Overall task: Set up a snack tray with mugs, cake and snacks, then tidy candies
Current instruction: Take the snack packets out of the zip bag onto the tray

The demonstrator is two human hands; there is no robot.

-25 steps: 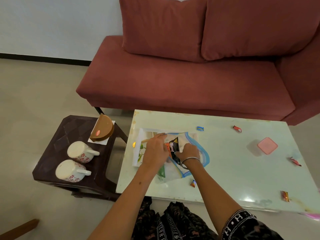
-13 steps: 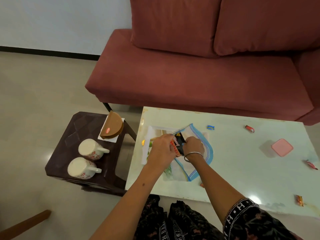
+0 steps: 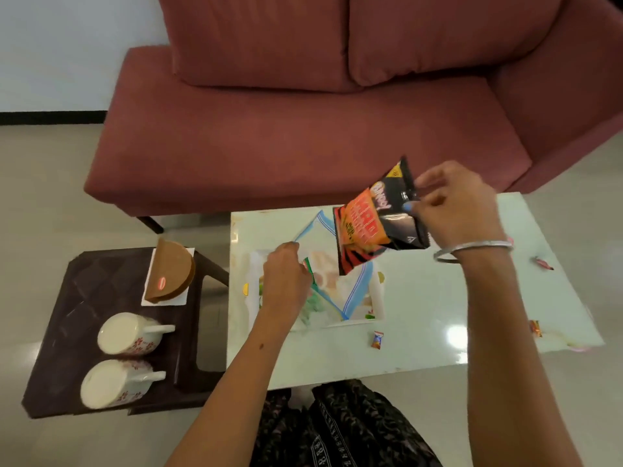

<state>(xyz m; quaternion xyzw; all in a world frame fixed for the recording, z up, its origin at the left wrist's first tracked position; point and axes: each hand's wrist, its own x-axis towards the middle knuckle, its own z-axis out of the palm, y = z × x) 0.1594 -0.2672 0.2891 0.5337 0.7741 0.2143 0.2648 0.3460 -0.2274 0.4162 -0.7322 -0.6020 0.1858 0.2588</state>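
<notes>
My right hand [image 3: 455,207] holds a black and orange snack packet [image 3: 374,220] up in the air above the pale table [image 3: 421,332]. Below it lies a clear plastic bag with blue trim [image 3: 340,288] on a white patterned tray [image 3: 376,308]. My left hand [image 3: 286,281] rests on the bag's left side and pinches it, with a green packet [image 3: 308,264] at its fingertips. On the dark stool [image 3: 101,288] at the left stand two white floral mugs [image 3: 129,333] [image 3: 114,384] and a half-round brown cake [image 3: 172,274] on a napkin.
Wrapped candies lie scattered on the table: one near the front [image 3: 377,340], one at the right edge [image 3: 543,263], one at the front right [image 3: 535,328]. A red sofa [image 3: 303,129] stands behind the table. My lap sits at the table's front edge.
My right hand has pulled the snack packet out of the plastic bag and lifted it up and to the right. The left hand stays on the bag. The camera view has shifted left.
</notes>
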